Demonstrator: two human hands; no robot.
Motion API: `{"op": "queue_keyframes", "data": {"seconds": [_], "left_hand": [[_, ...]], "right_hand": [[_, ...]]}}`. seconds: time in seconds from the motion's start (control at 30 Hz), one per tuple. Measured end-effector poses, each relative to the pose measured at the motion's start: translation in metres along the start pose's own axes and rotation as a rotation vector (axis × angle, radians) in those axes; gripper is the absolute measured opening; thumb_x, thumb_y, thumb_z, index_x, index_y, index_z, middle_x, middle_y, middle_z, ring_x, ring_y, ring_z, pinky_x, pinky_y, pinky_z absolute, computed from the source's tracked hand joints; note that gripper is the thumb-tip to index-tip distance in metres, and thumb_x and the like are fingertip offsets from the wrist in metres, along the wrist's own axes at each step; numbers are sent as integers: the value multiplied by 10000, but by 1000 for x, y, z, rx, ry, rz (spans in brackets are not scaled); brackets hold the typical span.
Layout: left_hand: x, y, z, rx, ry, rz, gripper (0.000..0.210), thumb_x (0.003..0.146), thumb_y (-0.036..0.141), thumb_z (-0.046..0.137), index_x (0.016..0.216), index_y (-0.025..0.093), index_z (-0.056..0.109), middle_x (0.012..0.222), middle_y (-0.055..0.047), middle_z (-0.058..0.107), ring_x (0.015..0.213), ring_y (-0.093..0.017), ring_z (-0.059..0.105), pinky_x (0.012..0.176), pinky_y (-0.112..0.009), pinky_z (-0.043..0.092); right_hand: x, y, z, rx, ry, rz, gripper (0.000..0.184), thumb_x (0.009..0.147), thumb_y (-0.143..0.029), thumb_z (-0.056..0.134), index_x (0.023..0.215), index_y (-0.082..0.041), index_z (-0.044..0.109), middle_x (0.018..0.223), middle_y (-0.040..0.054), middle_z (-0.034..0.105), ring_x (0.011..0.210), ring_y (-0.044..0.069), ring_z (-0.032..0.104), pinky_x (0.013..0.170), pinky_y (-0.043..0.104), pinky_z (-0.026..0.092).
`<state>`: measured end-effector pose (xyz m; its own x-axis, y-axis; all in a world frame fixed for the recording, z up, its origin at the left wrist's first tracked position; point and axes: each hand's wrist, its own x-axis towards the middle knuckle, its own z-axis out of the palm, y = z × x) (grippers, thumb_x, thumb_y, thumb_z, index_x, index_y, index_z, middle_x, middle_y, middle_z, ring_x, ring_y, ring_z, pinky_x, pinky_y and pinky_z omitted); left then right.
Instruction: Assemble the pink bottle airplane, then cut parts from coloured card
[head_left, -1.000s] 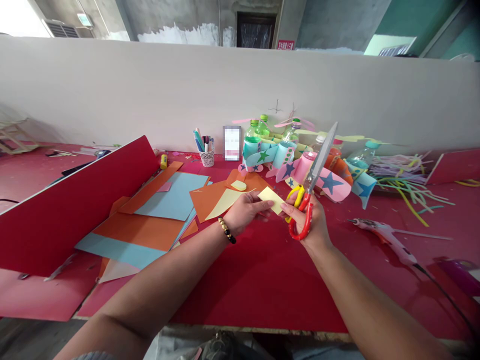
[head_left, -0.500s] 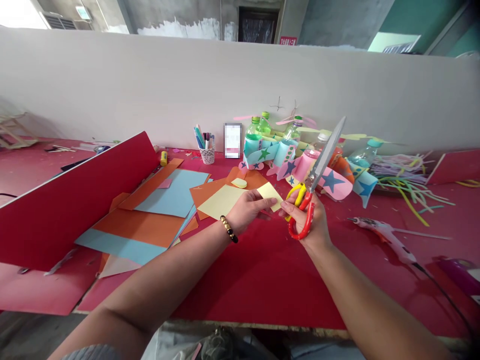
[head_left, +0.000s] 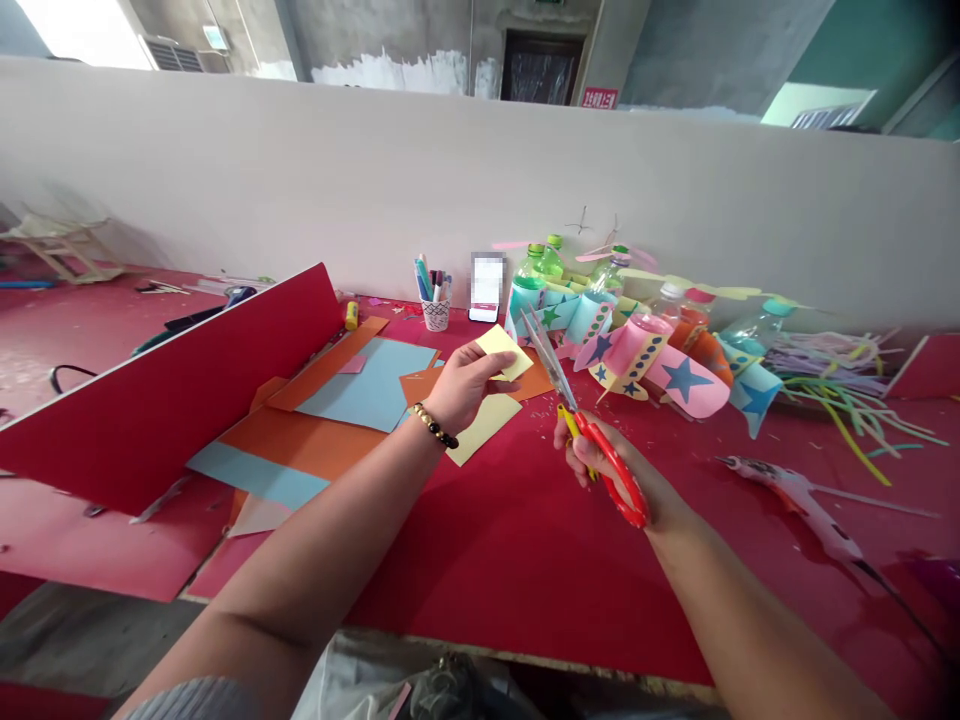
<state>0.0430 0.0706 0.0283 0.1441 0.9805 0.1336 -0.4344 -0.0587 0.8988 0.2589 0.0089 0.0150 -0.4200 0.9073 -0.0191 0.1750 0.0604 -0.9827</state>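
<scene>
Pinched in my left hand [head_left: 466,380] is a small piece of pale yellow paper [head_left: 506,352], raised above the table. My right hand [head_left: 607,455] grips a pair of scissors [head_left: 611,462] by its red and yellow handles. The blades point up and away, slightly parted, just right of the yellow piece and apart from it. Beneath my left hand lies a larger pale yellow sheet [head_left: 486,428], partly covered by the hand. Orange paper [head_left: 534,378] lies just beyond it.
Blue paper [head_left: 352,385] and orange sheets [head_left: 300,445] are stacked at left by a red board [head_left: 187,385]. Decorated bottles [head_left: 645,345] stand at the back right, near pipe cleaners [head_left: 840,370]. A glue gun [head_left: 799,505] lies right; a pen cup [head_left: 436,314] and phone [head_left: 487,290] stand behind.
The scissors have swung from upright in my right hand to a cutting grip, blades toward the paper. My left hand now holds the yellow piece alone, farther left and higher.
</scene>
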Motion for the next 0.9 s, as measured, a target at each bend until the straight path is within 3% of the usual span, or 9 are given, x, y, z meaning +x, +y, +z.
{"op": "queue_keyframes", "data": {"seconds": [0.4, 0.9], "left_hand": [[4, 5, -11, 31, -24, 49, 237, 688, 300, 744, 826, 128, 656, 806, -27, 658, 724, -116, 633, 676, -279, 576], [0, 6, -4, 32, -60, 36, 239, 679, 299, 749, 813, 128, 649, 848, -51, 675, 764, -141, 641, 707, -313, 565]], "right_hand": [[-5, -7, -1, -64, -80, 97, 500, 796, -688, 535, 886, -197, 554, 660, -22, 447, 584, 132, 437, 515, 257, 379], [-7, -8, 2, -101, -17, 81, 490, 809, -705, 489, 828, -219, 547, 633, -21, 465, 486, 115, 386, 441, 255, 332]]}}
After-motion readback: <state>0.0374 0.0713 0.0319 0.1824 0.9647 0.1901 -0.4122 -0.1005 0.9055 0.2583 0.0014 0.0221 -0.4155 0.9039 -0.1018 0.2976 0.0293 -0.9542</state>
